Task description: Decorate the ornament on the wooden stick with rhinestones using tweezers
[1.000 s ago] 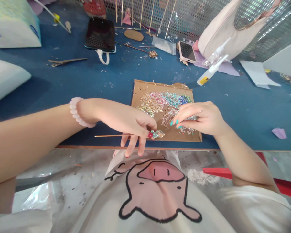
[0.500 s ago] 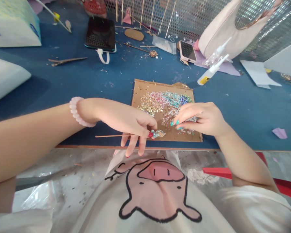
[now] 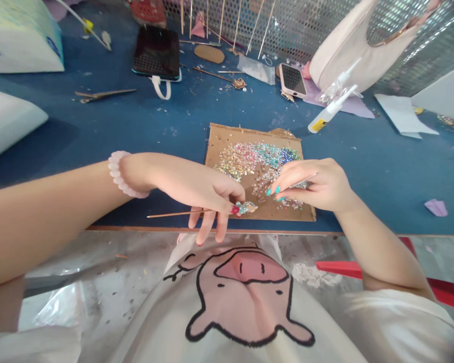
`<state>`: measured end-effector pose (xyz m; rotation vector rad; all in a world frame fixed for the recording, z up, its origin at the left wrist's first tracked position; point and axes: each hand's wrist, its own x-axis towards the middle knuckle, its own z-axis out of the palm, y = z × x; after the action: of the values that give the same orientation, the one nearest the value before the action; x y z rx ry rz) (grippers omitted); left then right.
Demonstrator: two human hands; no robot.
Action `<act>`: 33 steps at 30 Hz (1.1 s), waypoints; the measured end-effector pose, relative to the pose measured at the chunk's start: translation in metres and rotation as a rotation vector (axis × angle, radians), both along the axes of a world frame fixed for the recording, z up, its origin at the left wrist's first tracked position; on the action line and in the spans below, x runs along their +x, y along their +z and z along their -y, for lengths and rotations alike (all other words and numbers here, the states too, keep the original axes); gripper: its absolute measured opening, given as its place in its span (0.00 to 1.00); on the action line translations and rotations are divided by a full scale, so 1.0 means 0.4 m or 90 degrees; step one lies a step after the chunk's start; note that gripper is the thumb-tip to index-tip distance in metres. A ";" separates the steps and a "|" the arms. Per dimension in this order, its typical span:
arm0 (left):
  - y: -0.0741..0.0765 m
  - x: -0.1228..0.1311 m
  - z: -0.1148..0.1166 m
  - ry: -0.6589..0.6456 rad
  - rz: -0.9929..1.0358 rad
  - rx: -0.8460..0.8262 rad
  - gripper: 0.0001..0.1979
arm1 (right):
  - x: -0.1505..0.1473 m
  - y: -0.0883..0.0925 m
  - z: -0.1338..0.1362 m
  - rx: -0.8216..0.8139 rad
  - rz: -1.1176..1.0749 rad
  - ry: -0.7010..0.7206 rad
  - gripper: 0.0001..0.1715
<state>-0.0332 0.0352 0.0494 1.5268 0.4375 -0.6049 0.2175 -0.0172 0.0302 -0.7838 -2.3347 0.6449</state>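
Note:
A brown cardboard sheet (image 3: 221,138) lies on the blue table, covered with several glittering sequins (image 3: 249,154) in pastel colours. My left hand (image 3: 196,189) pinches a thin wooden stick (image 3: 170,214) whose right end carries a small sequin-covered piece (image 3: 246,207), held over the cardboard's near edge. My right hand (image 3: 316,184) hovers over the sequins and grips a thin metal tool (image 3: 302,180) between fingertips and thumb, its tip pointing down toward the sequins.
A glue bottle (image 3: 331,111) lies behind the cardboard on the right. Two phones (image 3: 157,53) (image 3: 292,79) rest farther back, near loose sticks, a pink bag (image 3: 348,48) and a perforated metal wall. White packs (image 3: 11,121) sit at the left. A red edge (image 3: 431,287) shows below the table.
The stick in my left hand has tilted slightly, its free end a little lower. Both hands stay almost where they were.

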 end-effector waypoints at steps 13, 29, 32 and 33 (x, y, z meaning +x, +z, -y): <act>0.003 0.000 0.001 0.014 -0.003 -0.007 0.10 | -0.023 -0.021 0.008 0.092 -0.178 -0.026 0.11; 0.007 0.003 0.002 0.001 -0.009 0.018 0.14 | -0.049 -0.020 0.028 0.076 -0.140 0.017 0.10; 0.011 0.003 0.003 -0.004 -0.010 0.029 0.15 | -0.051 -0.021 0.029 0.083 -0.134 0.014 0.10; 0.011 0.003 0.004 -0.007 -0.010 0.031 0.15 | -0.052 -0.022 0.029 0.085 -0.133 0.016 0.10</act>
<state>-0.0321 0.0337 0.0538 1.5732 0.4587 -0.6195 0.1968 -0.0288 0.0216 -0.5980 -2.1737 0.5477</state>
